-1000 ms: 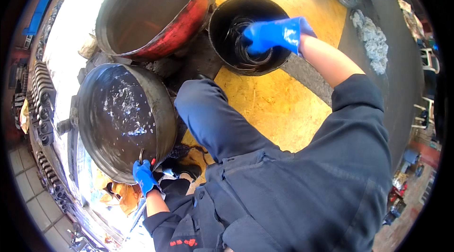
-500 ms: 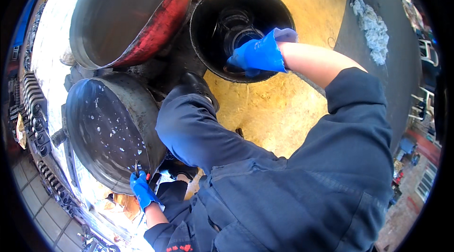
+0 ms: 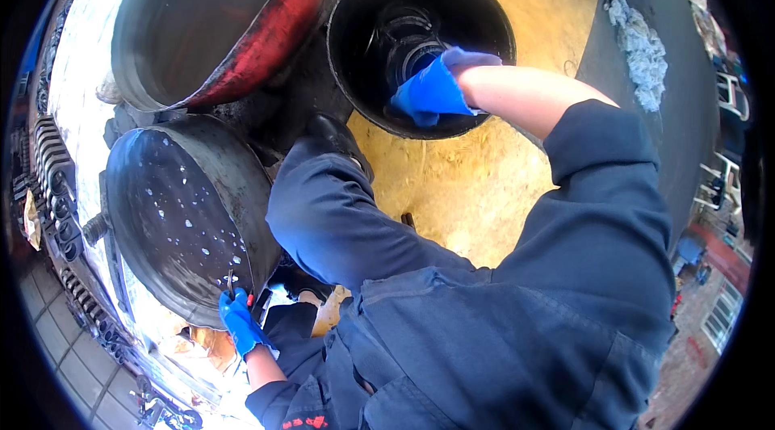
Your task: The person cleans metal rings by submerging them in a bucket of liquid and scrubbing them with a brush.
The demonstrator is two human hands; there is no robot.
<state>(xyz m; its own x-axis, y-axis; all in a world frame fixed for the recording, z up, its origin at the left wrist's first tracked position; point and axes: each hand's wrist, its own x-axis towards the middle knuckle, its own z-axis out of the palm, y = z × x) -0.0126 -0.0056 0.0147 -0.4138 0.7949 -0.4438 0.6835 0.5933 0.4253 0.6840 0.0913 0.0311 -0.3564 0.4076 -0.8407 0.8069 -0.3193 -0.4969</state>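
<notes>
My left hand point(image 3: 237, 318), in a blue rubber glove, is closed at the near rim of a round grey metal basin point(image 3: 230, 176). A thin metal piece point(image 3: 231, 278) sticks up from its fingers, with a spot of red beside them; its kind is unclear. Dark liquid point(image 3: 173, 208) with pale flecks of foam lies in that basin. My right hand point(image 3: 432, 95), gloved in blue too, reaches down into a deep black drum point(image 3: 502, 22). Its fingers are lost in the dark beside a ring-shaped dark part point(image 3: 420, 57). Whether they grip anything is hidden.
A large red-sided basin point(image 3: 270, 42) stands at the far left, close to the drum. My shoe point(image 3: 329, 135) is between the basins and the drum on yellow flooring point(image 3: 476, 196). Crumpled pale rags point(image 3: 642, 54) lie on the dark surface at right. Coil springs point(image 3: 52, 147) line the left.
The view has shifted slightly. My right hand stays in the drum and appears a little lower. My left hand keeps its place at the basin rim.
</notes>
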